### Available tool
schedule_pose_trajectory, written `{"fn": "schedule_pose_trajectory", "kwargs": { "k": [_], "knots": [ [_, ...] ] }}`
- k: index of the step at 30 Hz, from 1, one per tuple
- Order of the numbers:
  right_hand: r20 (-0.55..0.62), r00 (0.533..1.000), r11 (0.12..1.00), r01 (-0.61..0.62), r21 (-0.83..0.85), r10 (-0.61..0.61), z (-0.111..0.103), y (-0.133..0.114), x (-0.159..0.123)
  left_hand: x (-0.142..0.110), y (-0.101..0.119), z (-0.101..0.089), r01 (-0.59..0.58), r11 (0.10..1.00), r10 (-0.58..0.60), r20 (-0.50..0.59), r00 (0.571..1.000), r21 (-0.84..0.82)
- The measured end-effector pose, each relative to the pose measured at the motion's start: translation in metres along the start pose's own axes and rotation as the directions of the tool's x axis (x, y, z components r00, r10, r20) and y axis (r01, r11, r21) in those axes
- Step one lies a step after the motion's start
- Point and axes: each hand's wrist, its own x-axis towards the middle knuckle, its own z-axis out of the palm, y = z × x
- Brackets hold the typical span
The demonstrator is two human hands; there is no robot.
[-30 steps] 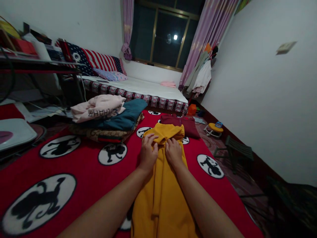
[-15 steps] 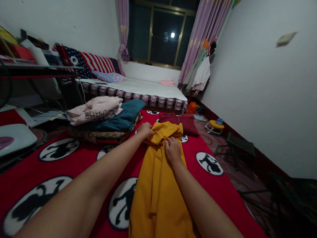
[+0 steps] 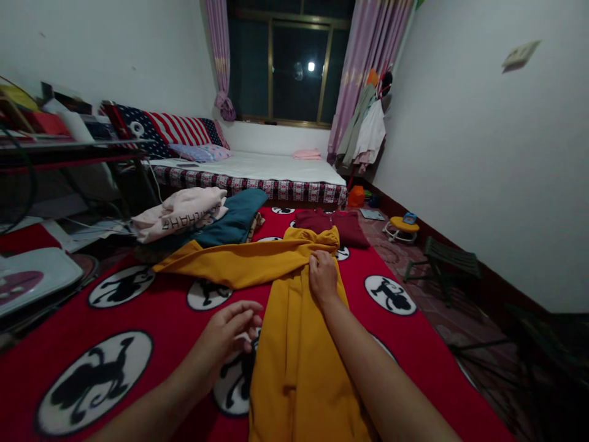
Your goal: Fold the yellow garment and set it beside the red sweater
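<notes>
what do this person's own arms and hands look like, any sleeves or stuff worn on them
The left forearm and right forearm are bare, with no sleeves in view. The left hand and right hand are ungloved. No watch or bracelet shows; any small ring is hard to make out.

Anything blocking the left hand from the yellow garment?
Nothing visible. The open left hand hovers over the red blanket, just left of the yellow garment, with only patterned blanket showing in the gap. The right hand touches the garment farther up, outside that gap.
</notes>
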Motion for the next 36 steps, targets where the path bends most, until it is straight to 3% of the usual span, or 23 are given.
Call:
{"fn": "schedule_pose_trajectory", "kwargs": {
  "k": [2,3,5,6,7,8,10,12,15,17,19,22,24,27,29,32,36],
  "knots": [
    [-0.001,1.0,1.0,-0.008,0.013,0.008,0.0,0.001,0.0,0.017,0.017,0.015,-0.258,0.946,0.236,0.129,0.963,0.194],
    [0.004,1.0,1.0,-0.012,0.017,0.012,-0.001,0.002,0.0,0.031,0.027,0.024,-0.404,0.869,0.364,0.185,0.913,0.285],
    [0.009,1.0,0.999,-0.02,0.026,0.02,-0.002,0.003,0.0,0.068,0.046,0.039,-0.645,0.599,0.598,0.271,0.755,0.474],
    [0.009,1.0,0.999,-0.023,0.03,0.022,-0.002,0.003,0.0,0.089,0.054,0.046,-0.702,0.449,0.669,0.312,0.674,0.553],
    [0.009,1.0,0.999,-0.022,0.033,0.022,-0.003,0.003,0.0,0.109,0.058,0.052,-0.705,0.323,0.687,0.356,0.634,0.631],
    [0.007,1.0,0.999,-0.018,0.037,0.018,-0.003,0.003,0.0,0.128,0.061,0.056,-0.673,0.228,0.67,0.388,0.633,0.704],
    [0.007,1.0,0.999,-0.003,0.05,0.003,-0.003,0.004,0.001,0.158,0.06,0.064,-0.571,0.116,0.58,0.411,0.703,0.813],
    [0.006,1.0,0.997,0.009,0.071,-0.01,-0.004,0.004,0.001,0.177,0.056,0.068,-0.498,0.084,0.496,0.397,0.772,0.863],
    [-0.02,1.0,0.993,0.006,0.122,-0.004,-0.004,0.006,0.002,0.182,0.049,0.073,-0.445,0.118,0.49,0.337,0.804,0.888],
    [-0.072,0.997,0.986,-0.015,0.164,0.027,-0.005,0.008,0.002,0.174,0.049,0.074,-0.431,0.181,0.58,0.258,0.772,0.884],
    [-0.142,0.986,0.976,-0.052,0.21,0.083,-0.006,0.01,0.003,0.159,0.05,0.074,-0.474,0.248,0.698,0.183,0.693,0.845],
    [-0.184,0.96,0.94,-0.148,0.308,0.211,-0.007,0.015,0.005,0.129,0.05,0.077,-0.582,0.211,0.774,0.23,0.591,0.786],
    [-0.176,0.937,0.904,-0.222,0.364,0.301,-0.007,0.019,0.007,0.107,0.044,0.081,-0.632,0.093,0.722,0.385,0.575,0.769],
    [-0.192,0.899,0.876,-0.303,0.374,0.393,-0.007,0.024,0.008,0.08,0.024,0.09,-0.699,-0.094,0.544,0.625,0.56,0.709],
    [-0.216,0.886,0.881,-0.324,0.344,0.411,-0.007,0.028,0.008,0.07,0.008,0.096,-0.745,-0.178,0.434,0.731,0.527,0.643],
    [-0.237,0.894,0.9,-0.299,0.316,0.38,-0.008,0.031,0.01,0.065,-0.009,0.102,-0.784,-0.248,0.325,0.811,0.486,0.569],
    [-0.264,0.937,0.965,-0.179,0.194,0.227,-0.019,0.032,0.029,0.068,-0.017,0.105,-0.778,-0.267,0.289,0.818,0.498,0.568]
  ]
}}
